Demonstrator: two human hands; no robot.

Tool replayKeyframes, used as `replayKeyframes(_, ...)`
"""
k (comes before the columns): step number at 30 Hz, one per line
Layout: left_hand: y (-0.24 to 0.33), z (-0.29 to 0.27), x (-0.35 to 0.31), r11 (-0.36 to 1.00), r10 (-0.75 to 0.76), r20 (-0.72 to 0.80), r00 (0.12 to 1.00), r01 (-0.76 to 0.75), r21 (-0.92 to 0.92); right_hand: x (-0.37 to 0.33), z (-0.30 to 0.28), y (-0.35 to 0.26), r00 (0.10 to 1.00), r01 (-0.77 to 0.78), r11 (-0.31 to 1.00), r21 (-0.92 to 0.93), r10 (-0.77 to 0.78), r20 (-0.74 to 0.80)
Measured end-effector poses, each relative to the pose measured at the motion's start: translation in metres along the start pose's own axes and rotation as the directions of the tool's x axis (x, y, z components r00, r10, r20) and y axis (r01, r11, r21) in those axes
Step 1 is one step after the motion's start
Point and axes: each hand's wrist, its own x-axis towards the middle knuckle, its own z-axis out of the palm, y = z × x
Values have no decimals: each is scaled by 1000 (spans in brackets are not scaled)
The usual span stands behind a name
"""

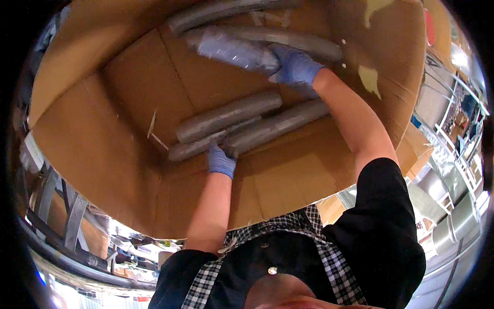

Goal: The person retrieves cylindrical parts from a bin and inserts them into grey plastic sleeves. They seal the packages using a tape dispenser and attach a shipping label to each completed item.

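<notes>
My right hand (296, 68), in a blue glove, is closed around one end of a shiny, clear-wrapped roll (231, 50) inside a deep cardboard box (113, 180). Motion blurs this roll slightly. Behind it lie two more grey rolls, a long one (309, 44) and another along the far wall (221, 15). Lower in the box, my left hand (222, 160), also gloved in blue, grips the near end of a grey roll (280, 125). Beside that one are a shorter grey roll (229, 116) and a partly covered roll (188, 149).
The box walls rise all around my arms, with the near rim close to my checked apron (257, 226). Torn pale patches (369, 81) mark the right wall. Metal framing (74, 221) stands outside at left; large light-coloured rolls (453, 232) stand at right.
</notes>
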Motion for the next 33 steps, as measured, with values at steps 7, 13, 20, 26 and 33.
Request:
replayKeyframes(7, -53, 12, -38, 967, -231, 215, 949, 248, -54, 74, 61, -36, 968, 175, 792, -585, -29, 250)
replayKeyframes(13, -77, 42, 58, 972, 165, 0, 986, -162, -169, 64, 102, -12, 933, 180, 829, -530, -314, -174)
replayKeyframes(20, 10, -14, 32, 909, 327, 61, 943, -296, -294, 83, 50, 52, 902, -259, 801, -541, 0, -432)
replayKeyframes(26, 5, -8, 24, 764, 377, 416, 828, -24, -645, 95, 24, 44, 971, -190, 826, -530, 78, -226)
replayKeyframes(33, 1, 11, 59, 791, 447, 646, 619, 64, -609, 27, 50, -78, 925, 381, 811, -444, -334, 183)
